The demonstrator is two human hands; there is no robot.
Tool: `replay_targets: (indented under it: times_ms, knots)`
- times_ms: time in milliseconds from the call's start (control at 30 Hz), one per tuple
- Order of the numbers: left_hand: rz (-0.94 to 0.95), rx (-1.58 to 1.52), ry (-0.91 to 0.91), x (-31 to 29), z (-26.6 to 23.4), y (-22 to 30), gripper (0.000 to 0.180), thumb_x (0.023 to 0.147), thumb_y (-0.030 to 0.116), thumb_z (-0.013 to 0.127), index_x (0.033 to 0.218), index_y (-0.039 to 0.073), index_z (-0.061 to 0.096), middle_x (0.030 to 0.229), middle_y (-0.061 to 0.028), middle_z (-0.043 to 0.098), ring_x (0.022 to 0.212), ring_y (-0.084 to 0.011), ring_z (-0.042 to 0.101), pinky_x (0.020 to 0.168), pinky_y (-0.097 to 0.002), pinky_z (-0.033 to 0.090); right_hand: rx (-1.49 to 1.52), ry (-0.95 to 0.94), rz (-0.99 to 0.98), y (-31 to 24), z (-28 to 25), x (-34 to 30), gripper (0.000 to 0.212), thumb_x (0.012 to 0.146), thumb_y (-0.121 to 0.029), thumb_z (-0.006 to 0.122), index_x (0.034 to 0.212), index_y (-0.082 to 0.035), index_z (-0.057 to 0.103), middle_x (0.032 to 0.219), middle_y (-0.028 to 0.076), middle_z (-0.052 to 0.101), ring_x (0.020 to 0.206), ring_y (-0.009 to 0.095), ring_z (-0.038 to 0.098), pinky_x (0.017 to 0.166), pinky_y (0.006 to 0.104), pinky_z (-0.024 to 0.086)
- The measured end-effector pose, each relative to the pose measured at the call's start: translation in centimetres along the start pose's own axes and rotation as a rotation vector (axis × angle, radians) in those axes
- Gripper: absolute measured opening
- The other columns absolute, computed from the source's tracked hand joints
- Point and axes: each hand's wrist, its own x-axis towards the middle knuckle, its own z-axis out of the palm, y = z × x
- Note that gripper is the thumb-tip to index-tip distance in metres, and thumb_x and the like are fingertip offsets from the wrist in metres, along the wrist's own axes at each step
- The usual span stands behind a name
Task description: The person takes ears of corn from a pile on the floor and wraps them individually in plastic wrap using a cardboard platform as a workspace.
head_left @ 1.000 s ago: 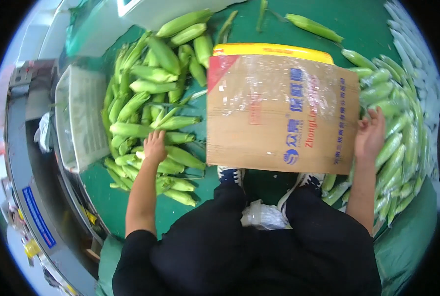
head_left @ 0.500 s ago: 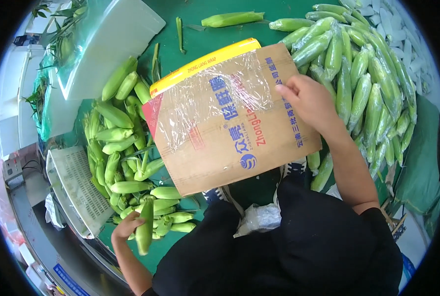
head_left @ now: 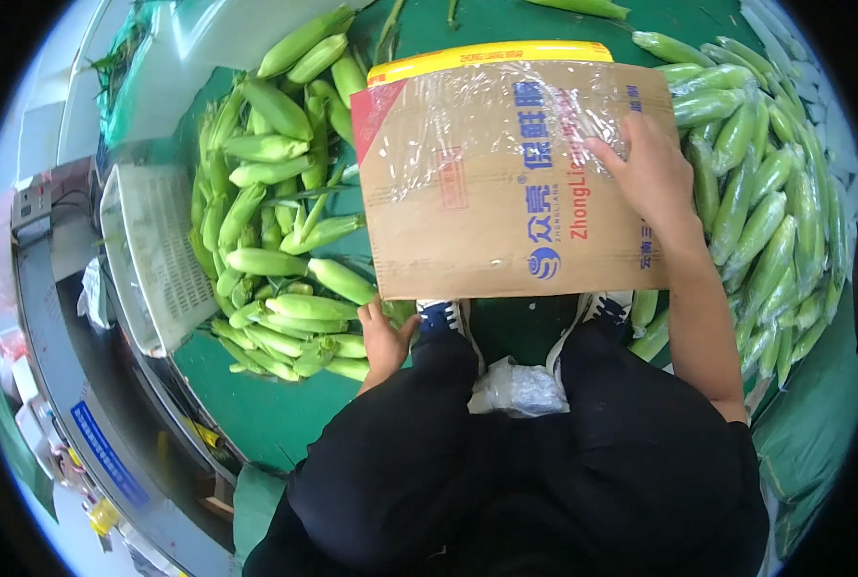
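Note:
A flat cardboard box (head_left: 487, 216) lies in front of my legs, with clear plastic wrap (head_left: 448, 111) spread over its far part. Above the box's right half is my right hand (head_left: 652, 178), thumb and fingers apart near the edge of the wrap. My left hand (head_left: 381, 346) is low beside the box's near left corner. Its fingers curl round a green ear of corn (head_left: 402, 311), mostly hidden by the hand and the box. Close by on the left lies a pile of unwrapped corn in green husks (head_left: 270, 173).
Plastic-wrapped ears of corn (head_left: 766, 212) are heaped on the right. A yellow wrap-roll box (head_left: 492, 55) edges the cardboard's far side. A white plastic crate (head_left: 164, 255) stands left of the loose pile, on the green floor covering (head_left: 227, 394). Between my shoes is a clear plastic bundle (head_left: 517, 388).
My left hand has moved right and up to the box's near left corner with the ear of corn. My right hand has shifted leftward across the cardboard toward the wrap's edge. The view has swung.

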Motion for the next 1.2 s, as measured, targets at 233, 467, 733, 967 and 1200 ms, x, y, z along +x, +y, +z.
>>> replay_targets:
  times_ms: [233, 467, 733, 967, 1200]
  knots:
    - [-0.066, -0.118, -0.012, -0.8, 2.2, -4.0, 0.062, 0.067, 0.009, 0.08, 0.121, -0.004, 0.053, 0.109, -0.0216, 0.059, 0.099, -0.0368, 0.06, 0.087, -0.0418, 0.049, -0.006, -0.01, 0.097, -0.6, 0.1, -0.4, 0.046, 0.088, -0.05, 0.067, 0.094, -0.006, 0.057, 0.098, 0.013, 0.062, 0.093, 0.035, 0.063, 0.074, 0.049, 0.05]
    - [-0.577, -0.814, -0.544, -2.0, 1.5, -12.5, 0.053, 0.091, 0.033, 0.063, 0.133, 0.006, 0.045, 0.124, -0.0083, 0.055, 0.104, -0.0219, 0.057, 0.084, -0.0395, 0.046, 0.051, 0.087, 0.027, 0.6, -0.2, -0.3, 0.043, 0.089, -0.048, 0.068, 0.096, -0.006, 0.057, 0.097, 0.013, 0.061, 0.091, 0.035, 0.062, 0.074, 0.0459, 0.049]
    - [-0.18, -0.508, -0.542, -5.4, 0.8, -16.1, 0.029, 0.092, 0.023, 0.068, 0.111, 0.004, 0.059, 0.095, -0.0099, 0.064, 0.082, -0.0193, 0.06, 0.072, -0.0331, 0.049, 0.08, 0.037, -0.03, 0.7, -0.2, 0.2, 0.039, 0.087, -0.043, 0.072, 0.087, -0.006, 0.062, 0.094, 0.012, 0.061, 0.088, 0.032, 0.064, 0.076, 0.045, 0.05]
    - [0.153, -0.689, -0.237, 4.6, -14.4, 8.6, 0.08, 0.072, 0.013, 0.079, 0.142, -0.001, 0.041, 0.115, -0.0133, 0.062, 0.098, -0.0205, 0.063, 0.085, -0.0348, 0.054, 0.175, 0.116, -0.089, 0.6, 1.7, -0.5, 0.029, 0.088, -0.032, 0.071, 0.086, -0.005, 0.061, 0.089, 0.012, 0.059, 0.084, 0.036, 0.062, 0.071, 0.0472, 0.048]
    - [0.919, 0.037, -0.204, 17.5, -9.4, 26.2, 0.067, 0.068, 0.017, 0.077, 0.134, 0.015, 0.06, 0.113, -0.0132, 0.061, 0.107, -0.0353, 0.059, 0.094, -0.0421, 0.048, 0.731, -0.083, 0.07, 1.3, 0.8, -0.5, 0.017, 0.093, -0.017, 0.059, 0.081, -0.005, 0.061, 0.1, 0.011, 0.068, 0.096, 0.023, 0.067, 0.08, 0.0396, 0.052]
